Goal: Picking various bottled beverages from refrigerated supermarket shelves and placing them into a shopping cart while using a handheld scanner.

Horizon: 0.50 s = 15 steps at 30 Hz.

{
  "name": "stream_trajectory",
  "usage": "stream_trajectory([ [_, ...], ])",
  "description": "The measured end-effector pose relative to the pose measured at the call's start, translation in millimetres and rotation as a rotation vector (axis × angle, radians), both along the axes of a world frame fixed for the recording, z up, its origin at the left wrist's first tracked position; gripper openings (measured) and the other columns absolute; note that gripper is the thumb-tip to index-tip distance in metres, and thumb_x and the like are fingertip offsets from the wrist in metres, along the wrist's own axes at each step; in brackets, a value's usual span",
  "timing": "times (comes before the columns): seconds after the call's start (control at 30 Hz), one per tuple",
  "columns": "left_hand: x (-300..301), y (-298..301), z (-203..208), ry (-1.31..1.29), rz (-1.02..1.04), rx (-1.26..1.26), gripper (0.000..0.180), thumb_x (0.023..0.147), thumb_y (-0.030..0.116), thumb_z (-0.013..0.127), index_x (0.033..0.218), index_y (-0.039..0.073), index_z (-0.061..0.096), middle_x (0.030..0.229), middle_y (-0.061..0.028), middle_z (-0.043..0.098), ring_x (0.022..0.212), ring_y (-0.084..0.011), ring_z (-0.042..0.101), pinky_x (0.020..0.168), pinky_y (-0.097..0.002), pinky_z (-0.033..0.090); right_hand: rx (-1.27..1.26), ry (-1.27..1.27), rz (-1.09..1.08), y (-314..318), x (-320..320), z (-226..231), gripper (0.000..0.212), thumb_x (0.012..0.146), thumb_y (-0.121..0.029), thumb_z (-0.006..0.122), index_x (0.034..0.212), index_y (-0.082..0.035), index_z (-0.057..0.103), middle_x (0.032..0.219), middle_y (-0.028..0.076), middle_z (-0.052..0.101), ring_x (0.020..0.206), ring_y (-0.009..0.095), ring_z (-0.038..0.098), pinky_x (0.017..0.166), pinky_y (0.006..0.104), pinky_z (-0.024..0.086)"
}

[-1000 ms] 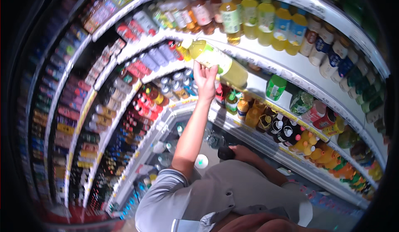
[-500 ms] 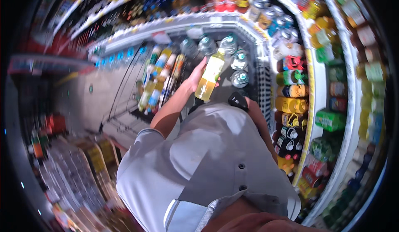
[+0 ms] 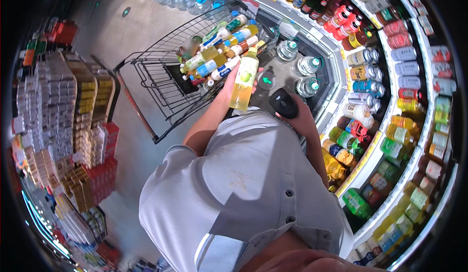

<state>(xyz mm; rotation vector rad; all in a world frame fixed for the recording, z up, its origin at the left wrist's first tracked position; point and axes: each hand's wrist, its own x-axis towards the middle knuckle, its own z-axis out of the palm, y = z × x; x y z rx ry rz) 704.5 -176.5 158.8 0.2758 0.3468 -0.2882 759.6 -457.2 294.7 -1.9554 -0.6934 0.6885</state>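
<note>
Yellow-green bottle (image 3: 245,79), with green fruit pictured on its pale label, is being held just in front of the grey shirt (image 3: 253,160), its cap pointing away from the body. It is being gripped by the left hand (image 3: 229,89), whose fingers are being wrapped around it, their tips being shown at its right flank. By the right hand (image 3: 303,116), a rounded black device (image 3: 284,103) is being grasped, near the bottle but apart from it. Just beyond the bottle, a pile of mixed bottles (image 3: 209,66) is being carried in the wire cart (image 3: 138,109), heaped toward the end opposite the handle; whether the held bottle is being positioned over the cart's near side edge cannot be told. Beside the cart, three clear bottles with teal caps (image 3: 308,65) are being supported at the inner corner of the low display deck. Along its right edge, curving shelves (image 3: 361,167) are being filled by rows of coloured bottles and cans. Farther off, stacked packs (image 3: 44,96) are being seen at left, and blue-capped jugs (image 3: 185,0) are being lined up past the cart's far end.
</note>
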Motion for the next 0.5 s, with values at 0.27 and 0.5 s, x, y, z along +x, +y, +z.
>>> stream_trajectory([
  [0.27,-9.7,63.4,-15.8,-0.181,0.008,-0.206,0.086,0.097,0.077,0.036,0.139,0.003,0.053,0.079,-0.0218,0.065,0.080,-0.0425,0.069,0.076,-0.0496,0.059,0.004,0.076,0.084,81.3,0.4,4.8,0.047,0.076,-0.012,0.079,0.119,-0.002,0.063,0.099,0.018,0.072,0.097,0.033,0.072,0.084,0.0378,0.053],
  [0.5,-3.4,105.0,-22.9,-0.025,0.046,-0.172,0.077,0.101,0.070,0.032,0.139,0.007,0.052,0.117,-0.0264,0.061,0.074,-0.0383,0.070,0.051,-0.0411,0.061,-0.095,0.084,0.111,123.0,11.8,-10.3,0.051,0.075,-0.015,0.082,0.121,-0.002,0.062,0.101,0.014,0.072,0.096,0.025,0.072,0.084,0.0365,0.053],
])
